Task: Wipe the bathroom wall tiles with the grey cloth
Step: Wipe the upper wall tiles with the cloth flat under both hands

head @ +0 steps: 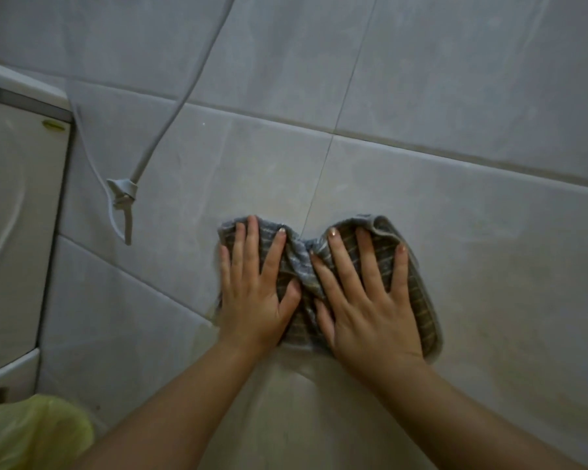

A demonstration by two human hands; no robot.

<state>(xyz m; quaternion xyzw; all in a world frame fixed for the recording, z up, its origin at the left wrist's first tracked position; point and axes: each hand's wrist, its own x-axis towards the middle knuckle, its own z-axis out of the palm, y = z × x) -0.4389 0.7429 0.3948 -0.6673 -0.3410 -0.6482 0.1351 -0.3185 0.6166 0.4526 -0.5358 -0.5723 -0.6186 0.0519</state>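
Head view: grey cloth [421, 300] stretches sideways under left hand [255, 300], right hand [367, 310]

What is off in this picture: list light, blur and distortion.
Head view: dim, bluish light; no glare on the wall tiles; soft overall, though the grey cloth shows stripes under the left hand and right hand; wide-angle tilt skews the grout lines.

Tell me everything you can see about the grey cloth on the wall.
The grey cloth looks like soft woven fabric with thin pale stripes and a hemmed edge. It is spread against the wall tiles, bunched into folds at its middle. The left hand and right hand press flat on it, fingers spread, one on each half.
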